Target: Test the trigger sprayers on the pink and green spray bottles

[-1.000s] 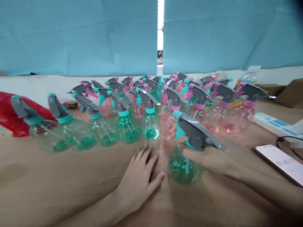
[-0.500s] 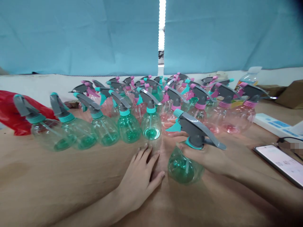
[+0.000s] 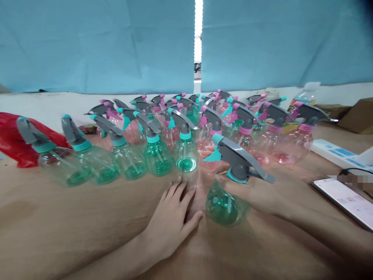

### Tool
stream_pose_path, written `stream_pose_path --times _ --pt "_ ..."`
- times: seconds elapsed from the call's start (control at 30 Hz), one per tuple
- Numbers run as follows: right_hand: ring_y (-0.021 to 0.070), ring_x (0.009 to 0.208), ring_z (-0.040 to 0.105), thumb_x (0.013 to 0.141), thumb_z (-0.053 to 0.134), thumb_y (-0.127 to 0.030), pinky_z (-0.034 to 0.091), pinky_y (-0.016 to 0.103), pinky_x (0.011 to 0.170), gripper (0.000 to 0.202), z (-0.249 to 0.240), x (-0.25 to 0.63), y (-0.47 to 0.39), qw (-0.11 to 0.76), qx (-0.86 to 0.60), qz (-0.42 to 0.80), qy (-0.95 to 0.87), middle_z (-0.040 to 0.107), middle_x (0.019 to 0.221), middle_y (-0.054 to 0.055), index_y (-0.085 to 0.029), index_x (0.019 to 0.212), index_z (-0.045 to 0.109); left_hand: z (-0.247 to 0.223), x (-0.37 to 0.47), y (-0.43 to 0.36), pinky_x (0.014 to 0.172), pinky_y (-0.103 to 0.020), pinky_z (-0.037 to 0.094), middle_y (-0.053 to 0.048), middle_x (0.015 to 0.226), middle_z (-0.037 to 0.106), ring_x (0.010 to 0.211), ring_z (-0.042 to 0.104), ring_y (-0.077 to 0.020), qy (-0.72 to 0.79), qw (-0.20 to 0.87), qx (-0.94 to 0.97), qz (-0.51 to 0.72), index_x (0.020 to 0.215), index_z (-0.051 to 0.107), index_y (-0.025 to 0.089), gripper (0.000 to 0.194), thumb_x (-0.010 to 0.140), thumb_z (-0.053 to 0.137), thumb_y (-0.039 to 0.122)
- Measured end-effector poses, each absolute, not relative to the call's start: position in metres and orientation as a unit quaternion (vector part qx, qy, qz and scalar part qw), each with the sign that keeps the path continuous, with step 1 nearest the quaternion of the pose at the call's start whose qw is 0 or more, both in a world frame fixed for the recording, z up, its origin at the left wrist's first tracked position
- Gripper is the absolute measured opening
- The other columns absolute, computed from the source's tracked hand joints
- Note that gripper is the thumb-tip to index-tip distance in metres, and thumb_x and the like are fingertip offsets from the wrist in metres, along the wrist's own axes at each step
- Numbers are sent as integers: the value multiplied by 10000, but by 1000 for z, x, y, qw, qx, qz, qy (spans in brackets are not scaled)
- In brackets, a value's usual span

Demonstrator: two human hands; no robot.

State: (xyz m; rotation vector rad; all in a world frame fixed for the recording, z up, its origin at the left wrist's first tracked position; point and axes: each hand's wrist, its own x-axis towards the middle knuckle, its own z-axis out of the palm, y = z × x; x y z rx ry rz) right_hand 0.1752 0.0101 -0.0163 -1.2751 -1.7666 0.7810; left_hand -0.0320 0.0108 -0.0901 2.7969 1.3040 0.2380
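From the red plastic bag (image 3: 8, 136) rightward, the tabletop (image 3: 72, 217) spreads broad to the left hand (image 3: 175, 217), palm down, fingers slightly spread, gripping nothing. A narrow gap parts its thumb from a green trigger spray bottle (image 3: 224, 206), which the right hand (image 3: 247, 192) curls around just below the collar. A smartphone (image 3: 344, 198) bounds the right side. Counted: one bag, five green front-row bottles (image 3: 159, 159), one held, four pink front-row bottles (image 3: 276, 144), one phone; those behind overlap too much to count.
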Motion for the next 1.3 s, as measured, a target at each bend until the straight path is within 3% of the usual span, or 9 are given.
stream_pose_path --times 0.47,1.07,1.3 --pt "203 689 626 674 498 -218 527 327 588 151 -14 174 10 411 -501 292 -704 611 694 3 -260 772 605 -89 -31 11 1035 -531 338 -157 1451 395 1336 326 -340 420 26 904 79 1375 444 152 519 942 478 436" --pt "187 621 601 643 508 -226 517 305 548 55 -15 174 10 436 -513 281 -684 571 634 -6 -261 676 535 -88 -32 10 1031 -519 344 -148 1448 404 1335 331 -332 423 20 903 73 1373 443 162 522 942 466 455" --pt "192 572 588 631 517 -224 506 322 513 101 -17 174 9 444 -518 261 -684 594 625 -4 -275 699 572 -88 -31 11 1032 -529 339 -158 1443 407 1335 327 -338 422 26 903 73 1379 438 153 523 946 468 443"
